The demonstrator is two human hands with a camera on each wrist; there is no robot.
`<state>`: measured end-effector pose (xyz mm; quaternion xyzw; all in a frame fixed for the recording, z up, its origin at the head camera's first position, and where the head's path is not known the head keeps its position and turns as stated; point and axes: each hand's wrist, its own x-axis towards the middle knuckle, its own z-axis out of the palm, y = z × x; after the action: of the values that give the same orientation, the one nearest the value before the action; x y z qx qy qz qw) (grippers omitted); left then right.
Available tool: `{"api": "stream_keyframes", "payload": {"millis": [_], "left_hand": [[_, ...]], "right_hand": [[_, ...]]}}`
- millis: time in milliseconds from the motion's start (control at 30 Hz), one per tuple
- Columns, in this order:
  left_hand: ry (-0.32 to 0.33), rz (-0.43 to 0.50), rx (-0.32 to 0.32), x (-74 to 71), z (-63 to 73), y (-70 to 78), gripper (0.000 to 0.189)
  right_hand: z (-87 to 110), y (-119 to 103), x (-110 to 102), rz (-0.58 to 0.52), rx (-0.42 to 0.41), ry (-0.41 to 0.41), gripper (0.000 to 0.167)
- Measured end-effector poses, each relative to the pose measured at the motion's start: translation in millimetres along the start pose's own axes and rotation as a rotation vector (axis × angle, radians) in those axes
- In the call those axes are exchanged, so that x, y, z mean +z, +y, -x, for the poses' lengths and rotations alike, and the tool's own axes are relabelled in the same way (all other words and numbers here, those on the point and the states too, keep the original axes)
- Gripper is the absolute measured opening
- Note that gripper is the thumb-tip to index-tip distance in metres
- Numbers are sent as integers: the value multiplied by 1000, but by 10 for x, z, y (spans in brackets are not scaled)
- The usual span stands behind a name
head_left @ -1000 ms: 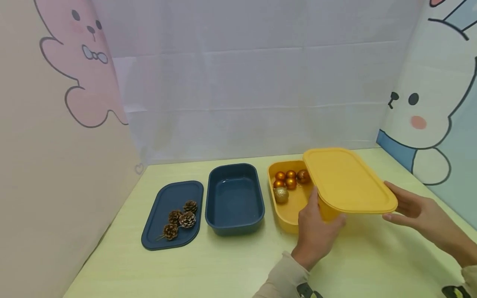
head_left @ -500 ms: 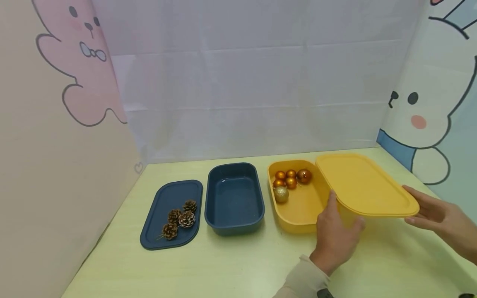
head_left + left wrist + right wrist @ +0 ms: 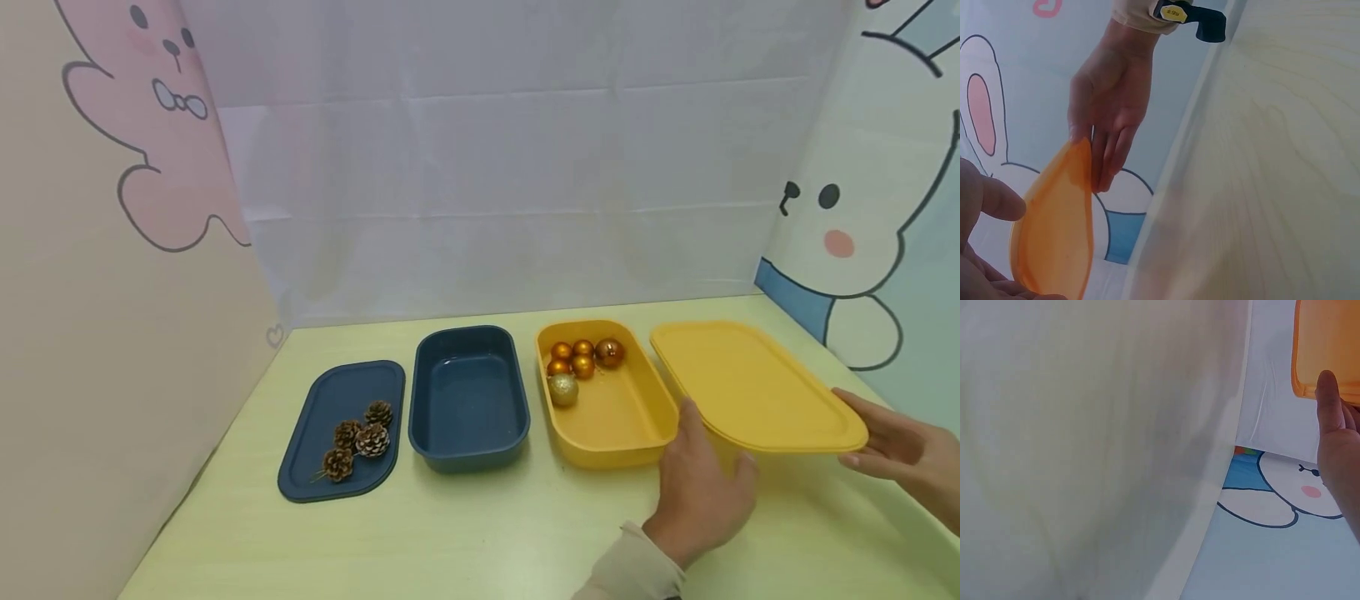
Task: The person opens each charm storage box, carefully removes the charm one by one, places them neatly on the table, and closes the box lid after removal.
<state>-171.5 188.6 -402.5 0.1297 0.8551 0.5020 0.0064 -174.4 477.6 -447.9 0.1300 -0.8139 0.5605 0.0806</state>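
A flat yellow lid (image 3: pixel 757 387) is held slightly above the table, to the right of the open yellow box (image 3: pixel 622 425). My left hand (image 3: pixel 701 492) holds its near left edge, thumb on one side and fingers on the other in the left wrist view. At the right end, my right hand (image 3: pixel 911 454) pinches the rim between thumb and fingers. Several orange baubles (image 3: pixel 582 367) and a glittery gold bauble (image 3: pixel 563 389) lie in the back left part of the box. The right wrist view catches only part of the lid (image 3: pixel 1329 347).
A dark blue box (image 3: pixel 470 404) with no lid on it stands left of the yellow one. Further left, a dark blue lid (image 3: pixel 322 425) lies flat with several pinecones (image 3: pixel 372 440) on it. Walls with cartoon animals border the table (image 3: pixel 480 533) on both sides.
Both hands have carried the yellow lid to the right and lower, off the yellow box. More of the box's inside shows. The blue box, pinecones and baubles stay in place.
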Motion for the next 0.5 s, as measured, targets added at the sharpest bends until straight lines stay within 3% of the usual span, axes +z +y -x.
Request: {"api": "stream_keyframes", "payload": {"millis": [33, 133, 267, 400, 433, 500], "left_hand": [[-12, -9, 2, 11, 5, 7, 82], [-40, -25, 9, 48, 17, 19, 84], [-70, -48, -5, 102, 25, 13, 85], [-148, -98, -64, 153, 0, -2, 86], [-172, -114, -81, 165, -13, -7, 87], [-219, -148, -123, 182, -48, -16, 90]], "right_hand": [[7, 24, -14, -44, -5, -7, 86], [37, 84, -56, -30, 11, -18, 85], [68, 136, -98, 124, 100, -21, 85], [67, 142, -127, 187, 155, -12, 85], [61, 128, -128, 193, 171, -6, 84], [44, 112, -141, 102, 136, -14, 81]]}}
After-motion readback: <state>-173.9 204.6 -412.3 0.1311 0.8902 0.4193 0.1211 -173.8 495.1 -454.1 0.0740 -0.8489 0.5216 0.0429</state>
